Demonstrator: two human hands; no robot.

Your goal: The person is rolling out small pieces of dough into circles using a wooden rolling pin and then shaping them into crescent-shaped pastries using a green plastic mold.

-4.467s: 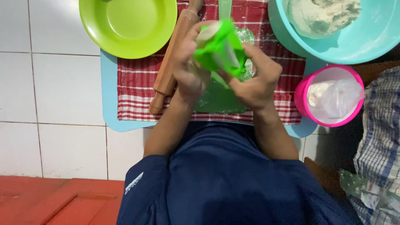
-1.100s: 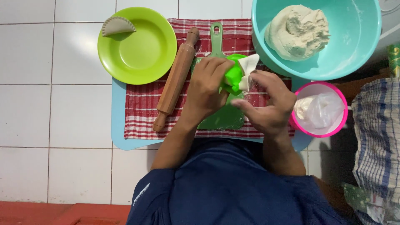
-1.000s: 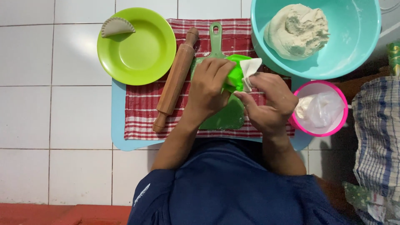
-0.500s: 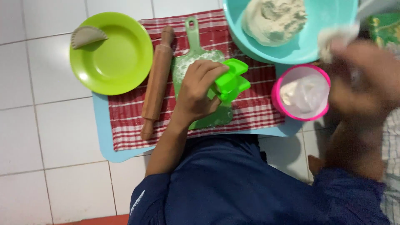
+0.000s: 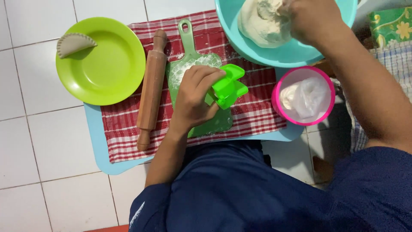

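My left hand (image 5: 195, 96) grips a bright green folding dumpling mould (image 5: 227, 88), shut, over the flour-dusted green cutting board (image 5: 201, 66). My right hand (image 5: 307, 17) reaches into the turquoise bowl (image 5: 257, 53) at the top right and presses on the big lump of pale dough (image 5: 262, 23). A wooden rolling pin (image 5: 151, 90) lies to the left of the board on the red checked cloth (image 5: 253, 114).
A lime-green plate (image 5: 107, 71) at the upper left holds one folded dumpling (image 5: 75, 43). A pink bowl (image 5: 302, 94) with white flour in a plastic bag stands at the right. A light blue tray (image 5: 96, 137) lies under the cloth on the white tiled floor.
My right hand left the mould and moved up right into the turquoise bowl onto the dough. The left hand keeps the mould, now closed, over the board.
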